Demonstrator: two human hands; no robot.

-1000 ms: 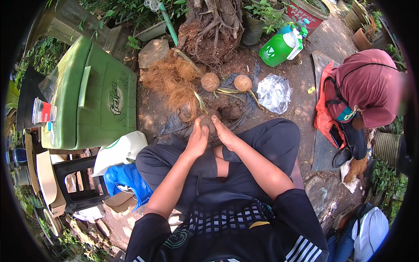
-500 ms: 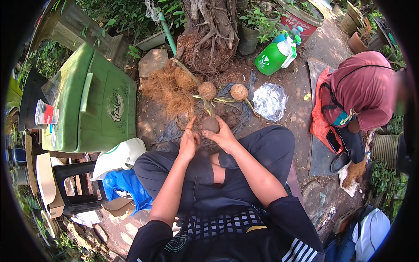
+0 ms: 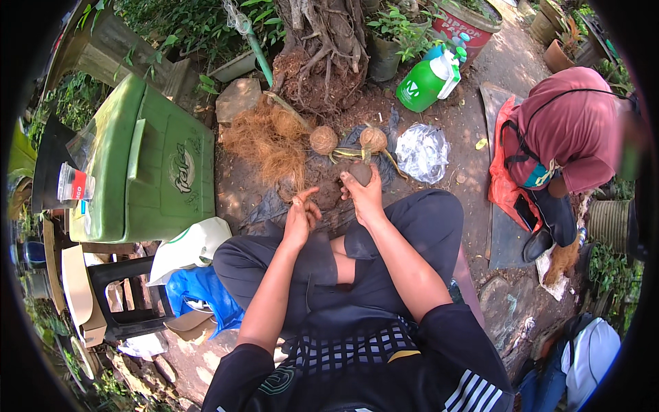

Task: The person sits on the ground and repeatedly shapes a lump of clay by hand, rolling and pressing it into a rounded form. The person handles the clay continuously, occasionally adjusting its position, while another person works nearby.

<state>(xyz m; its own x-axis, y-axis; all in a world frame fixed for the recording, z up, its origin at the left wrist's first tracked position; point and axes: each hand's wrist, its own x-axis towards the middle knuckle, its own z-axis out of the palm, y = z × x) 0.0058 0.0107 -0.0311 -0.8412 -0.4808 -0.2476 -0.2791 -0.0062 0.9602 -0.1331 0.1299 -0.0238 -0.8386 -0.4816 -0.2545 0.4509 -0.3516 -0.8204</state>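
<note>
Has shifted the mud ball (image 3: 360, 174) from between both palms to the right hand (image 3: 368, 195) alone, clasping it, probably with part-hidden fingertips, near the fibre balls (image 3: 323, 140), and freed the left hand (image 3: 299, 217), loosely curled and apart, ending two-handed contact.

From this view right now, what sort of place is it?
Outdoors, likely a garden or yard: a tree trunk with exposed roots, a leafy potted plant, and a green spray bottle on dirt ground.
</note>
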